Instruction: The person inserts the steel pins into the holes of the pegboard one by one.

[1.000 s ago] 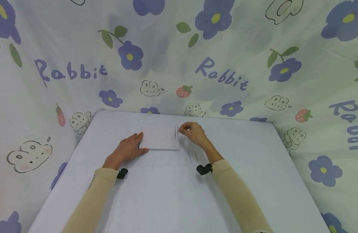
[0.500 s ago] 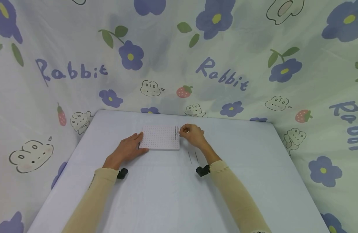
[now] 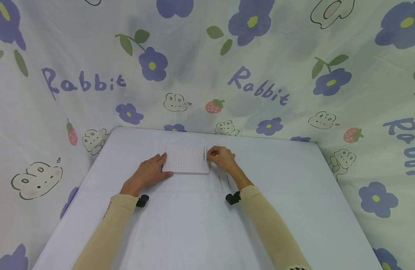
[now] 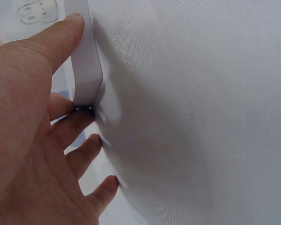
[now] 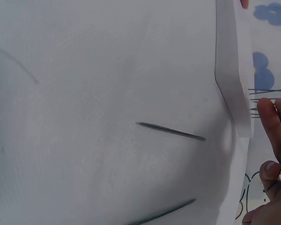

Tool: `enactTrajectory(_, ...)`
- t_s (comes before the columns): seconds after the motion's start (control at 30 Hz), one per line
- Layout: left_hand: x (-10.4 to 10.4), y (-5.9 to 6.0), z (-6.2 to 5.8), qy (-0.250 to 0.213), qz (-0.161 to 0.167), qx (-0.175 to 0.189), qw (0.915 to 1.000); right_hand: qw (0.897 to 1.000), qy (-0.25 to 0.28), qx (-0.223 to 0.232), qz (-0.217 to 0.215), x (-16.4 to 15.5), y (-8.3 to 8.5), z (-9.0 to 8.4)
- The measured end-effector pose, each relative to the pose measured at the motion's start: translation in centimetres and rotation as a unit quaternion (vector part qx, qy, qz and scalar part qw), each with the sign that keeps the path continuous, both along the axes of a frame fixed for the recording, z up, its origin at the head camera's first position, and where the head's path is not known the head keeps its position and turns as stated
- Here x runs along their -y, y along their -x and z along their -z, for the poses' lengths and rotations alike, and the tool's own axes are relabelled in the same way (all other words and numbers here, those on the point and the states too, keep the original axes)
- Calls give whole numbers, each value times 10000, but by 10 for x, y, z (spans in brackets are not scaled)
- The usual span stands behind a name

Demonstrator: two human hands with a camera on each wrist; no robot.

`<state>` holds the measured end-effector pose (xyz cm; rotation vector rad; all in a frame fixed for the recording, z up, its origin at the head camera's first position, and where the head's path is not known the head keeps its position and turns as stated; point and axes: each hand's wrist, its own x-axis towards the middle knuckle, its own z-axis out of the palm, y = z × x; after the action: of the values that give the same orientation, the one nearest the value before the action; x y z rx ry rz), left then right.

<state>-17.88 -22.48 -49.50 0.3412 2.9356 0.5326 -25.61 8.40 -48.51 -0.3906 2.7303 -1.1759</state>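
Note:
A white board (image 3: pixel 183 159) dotted with rows of small holes lies toward the back of the table. My left hand (image 3: pixel 144 175) rests against its near left corner, thumb along the front edge and spread fingers by the left side. Several thin dark sticks (image 3: pixel 204 153) stand upright in holes along the board's right edge. Beside them my right hand (image 3: pixel 222 158) pinches a thin dark stick with thumb and forefinger; its lower end is hidden. In the right wrist view, the fingertips (image 5: pixel 266 110) are close to the standing sticks.
Two loose thin sticks, one left (image 3: pixel 220 182) and one right (image 3: pixel 228 182), lie on the white-covered table (image 3: pixel 194 225) in front of the board's right corner. A fabric backdrop (image 3: pixel 194 67) with flowers and rabbits hangs behind the table.
My right hand has come slightly down and nearer to the board's right edge, with the pinched stick. The left hand and the board have stayed in place.

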Motion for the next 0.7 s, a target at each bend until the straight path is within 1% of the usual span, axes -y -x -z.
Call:
enactTrajectory(0.13, -1, 0, 0, 29, -11, 41, 10000, 10000, -21, -24, 29, 1, 2, 4)
enactTrajectory(0.43, -1, 0, -1, 33, -59, 135, 9999, 9999, -123, -83, 54, 1, 3, 3)
enactTrajectory(0.7, -2, 0, -3, 56, -27, 112, 9999, 9999, -154, -46, 35, 1, 2, 4)
